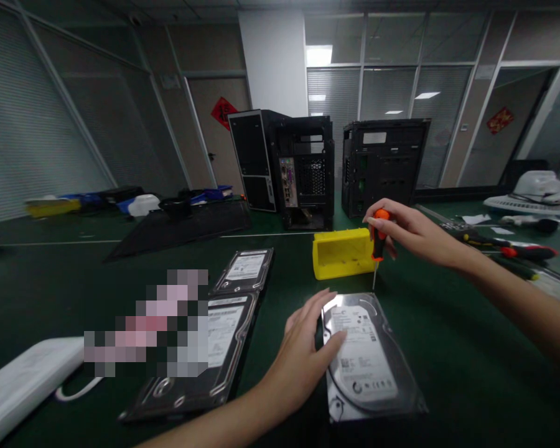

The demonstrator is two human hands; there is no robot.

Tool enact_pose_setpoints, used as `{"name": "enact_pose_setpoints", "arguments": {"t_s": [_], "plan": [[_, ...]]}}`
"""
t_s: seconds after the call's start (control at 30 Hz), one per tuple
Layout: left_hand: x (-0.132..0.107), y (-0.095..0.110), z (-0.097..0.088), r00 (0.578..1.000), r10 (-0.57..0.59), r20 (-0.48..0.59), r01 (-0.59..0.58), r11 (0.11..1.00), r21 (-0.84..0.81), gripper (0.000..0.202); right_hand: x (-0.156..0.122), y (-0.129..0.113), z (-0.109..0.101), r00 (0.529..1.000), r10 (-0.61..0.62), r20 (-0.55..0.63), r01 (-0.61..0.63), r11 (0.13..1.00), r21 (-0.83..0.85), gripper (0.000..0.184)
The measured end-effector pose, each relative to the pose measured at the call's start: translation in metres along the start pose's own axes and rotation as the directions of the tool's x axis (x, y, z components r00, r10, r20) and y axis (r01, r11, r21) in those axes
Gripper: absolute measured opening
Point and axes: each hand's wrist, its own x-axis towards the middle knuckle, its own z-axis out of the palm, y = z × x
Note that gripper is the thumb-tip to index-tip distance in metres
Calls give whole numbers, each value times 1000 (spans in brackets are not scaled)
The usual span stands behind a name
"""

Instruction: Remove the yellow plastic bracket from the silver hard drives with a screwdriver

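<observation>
A silver hard drive (366,354) with a white label lies in front of me on the dark green table. My left hand (308,348) rests along its left edge, fingers stretched out and thumb over the label. My right hand (399,230) grips a screwdriver (378,239) with an orange and black handle, held upright. The screwdriver's tip points down at the drive's far right corner; whether it touches a screw there I cannot tell. Just behind the screwdriver stands a yellow plastic bin (343,255).
Two more hard drives, a far one (245,270) and a nearer one (224,348), lie to the left. A white box-shaped device (32,379) sits at lower left. Computer cases (303,174) stand at the back. Pliers (518,251) and a white cap (536,186) are at the right.
</observation>
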Motion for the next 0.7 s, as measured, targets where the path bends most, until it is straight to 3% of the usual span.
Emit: {"name": "enact_pose_setpoints", "arguments": {"t_s": [0.7], "plan": [[0,0,1,1000,-7,12,7,1000,17,48,4,6,8,1000,-8,-11,9,988,152,19]]}}
